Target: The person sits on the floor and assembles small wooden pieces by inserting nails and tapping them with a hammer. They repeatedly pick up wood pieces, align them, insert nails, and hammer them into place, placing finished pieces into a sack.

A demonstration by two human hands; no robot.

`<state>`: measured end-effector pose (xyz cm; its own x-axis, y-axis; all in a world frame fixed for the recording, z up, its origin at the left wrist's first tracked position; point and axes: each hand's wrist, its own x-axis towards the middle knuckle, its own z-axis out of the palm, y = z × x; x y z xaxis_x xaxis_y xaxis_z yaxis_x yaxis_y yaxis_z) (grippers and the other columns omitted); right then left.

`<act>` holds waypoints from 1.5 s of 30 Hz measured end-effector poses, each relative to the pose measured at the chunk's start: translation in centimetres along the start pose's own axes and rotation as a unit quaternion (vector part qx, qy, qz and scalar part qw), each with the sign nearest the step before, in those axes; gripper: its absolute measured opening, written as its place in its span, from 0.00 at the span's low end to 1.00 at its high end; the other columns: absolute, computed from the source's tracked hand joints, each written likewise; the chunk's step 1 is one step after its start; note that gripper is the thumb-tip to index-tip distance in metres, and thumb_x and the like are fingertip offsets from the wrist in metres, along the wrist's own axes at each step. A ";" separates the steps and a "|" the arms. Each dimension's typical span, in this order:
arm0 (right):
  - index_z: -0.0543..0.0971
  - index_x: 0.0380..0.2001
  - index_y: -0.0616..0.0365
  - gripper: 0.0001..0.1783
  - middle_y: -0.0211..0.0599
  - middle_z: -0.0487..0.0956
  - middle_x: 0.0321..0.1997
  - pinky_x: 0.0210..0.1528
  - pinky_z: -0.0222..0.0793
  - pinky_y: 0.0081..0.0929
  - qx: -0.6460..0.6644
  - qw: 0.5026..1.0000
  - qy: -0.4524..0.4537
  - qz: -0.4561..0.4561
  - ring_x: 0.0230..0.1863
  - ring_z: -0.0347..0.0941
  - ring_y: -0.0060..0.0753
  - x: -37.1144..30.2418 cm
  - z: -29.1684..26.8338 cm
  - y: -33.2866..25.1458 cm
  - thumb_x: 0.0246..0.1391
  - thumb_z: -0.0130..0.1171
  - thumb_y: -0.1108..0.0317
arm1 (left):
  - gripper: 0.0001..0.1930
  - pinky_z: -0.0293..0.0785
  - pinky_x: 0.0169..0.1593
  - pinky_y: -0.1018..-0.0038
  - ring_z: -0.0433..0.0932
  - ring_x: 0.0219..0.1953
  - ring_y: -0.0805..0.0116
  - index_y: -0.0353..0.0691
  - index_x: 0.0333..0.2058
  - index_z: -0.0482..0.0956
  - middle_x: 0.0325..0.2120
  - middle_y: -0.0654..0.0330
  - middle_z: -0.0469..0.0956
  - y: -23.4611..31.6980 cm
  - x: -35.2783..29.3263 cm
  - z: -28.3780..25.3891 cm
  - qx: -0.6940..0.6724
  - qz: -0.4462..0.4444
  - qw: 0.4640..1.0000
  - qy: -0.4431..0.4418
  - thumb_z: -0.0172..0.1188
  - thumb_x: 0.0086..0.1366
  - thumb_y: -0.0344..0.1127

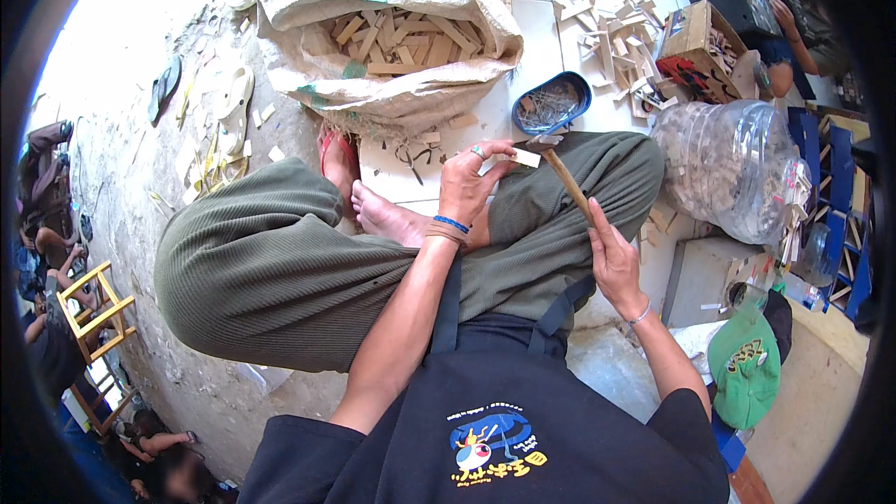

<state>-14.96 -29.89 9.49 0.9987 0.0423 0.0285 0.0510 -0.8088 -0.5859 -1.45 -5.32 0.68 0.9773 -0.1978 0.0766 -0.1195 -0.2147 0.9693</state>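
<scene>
My left hand [473,179], with a ring and a blue bracelet at the wrist, is closed in a pinch on a small pale wood piece [526,158] above my crossed legs. In my right hand [614,259] is a hammer [567,177], gripped by its wooden handle. The hammer's head lies just above the wood piece; whether they touch, I cannot tell. Any nail between my left fingertips is too small to make out. Just beyond the hammer head, a blue oval tub [582,116] holds many thin nails.
An open white sack [289,42] full of wood strips [411,42] stands ahead. Loose wood pieces [611,42] lie on the tiles. To the right are a cardboard box [679,58], a clear plastic jug [723,163] and a green cap [744,369]. Other people sit far right and left.
</scene>
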 end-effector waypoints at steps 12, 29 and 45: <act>0.64 0.77 0.35 0.38 0.44 0.74 0.32 0.31 0.72 0.46 0.012 0.999 -0.036 0.014 0.26 0.74 0.49 0.7 1.1 -1.5 0.67 0.57 0.76 | 0.21 0.84 0.51 0.72 0.88 0.48 0.64 0.38 0.55 0.73 0.45 0.52 0.88 -1.1 0.9 1.8 -0.049 -0.068 0.994 0.073 0.70 0.66 0.24; 0.61 0.79 0.42 0.43 0.47 0.74 0.33 0.30 0.71 0.35 0.009 0.998 0.030 -0.053 0.26 0.71 0.47 0.6 -0.1 -2.5 0.64 0.56 0.84 | 0.21 0.84 0.51 0.72 0.88 0.49 0.64 0.38 0.53 0.71 0.44 0.51 0.89 -1.3 0.6 1.9 -0.027 -0.071 0.994 0.075 0.71 0.66 0.27; 0.61 0.78 0.35 0.44 0.41 0.70 0.30 0.25 0.71 0.47 -0.014 0.999 0.016 -0.037 0.22 0.72 0.49 1.1 0.9 -2.0 0.62 0.59 0.79 | 0.22 0.85 0.50 0.72 0.89 0.47 0.64 0.37 0.52 0.71 0.43 0.52 0.89 -1.1 0.8 1.8 -0.010 -0.072 0.994 0.078 0.73 0.64 0.28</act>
<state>-13.93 -27.72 9.99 0.9918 0.0836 0.0962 0.1233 -0.8201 -0.5588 -0.81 -6.93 -0.78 0.9994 -0.0157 -0.0302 0.0262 -0.2105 0.9772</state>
